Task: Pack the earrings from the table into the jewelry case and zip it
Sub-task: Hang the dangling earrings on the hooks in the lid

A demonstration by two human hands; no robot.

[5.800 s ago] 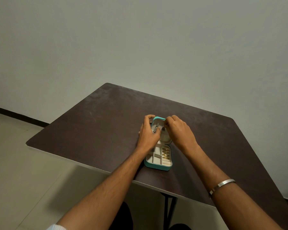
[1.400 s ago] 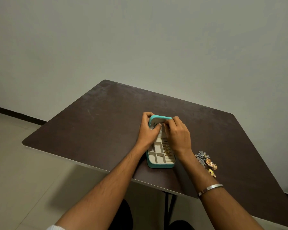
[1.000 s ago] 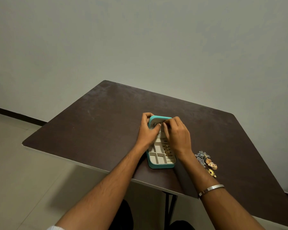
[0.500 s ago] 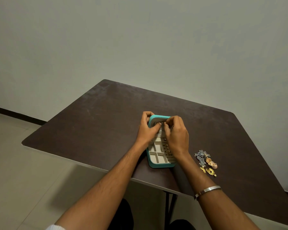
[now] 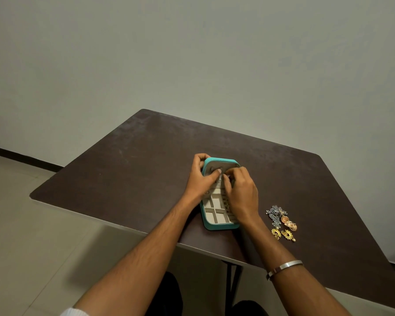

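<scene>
Fingers of the left hand curl round the raised lid of the teal jewelry case at frame centre, propping it open, while the right hand pinches something small at the lid, seemingly fastening one; loose earrings wait lower right on the counter.

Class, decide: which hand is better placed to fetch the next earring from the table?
Right. The loose earrings lie beside the right hand, while the left hand steadies the jewelry case on its far side.
</scene>
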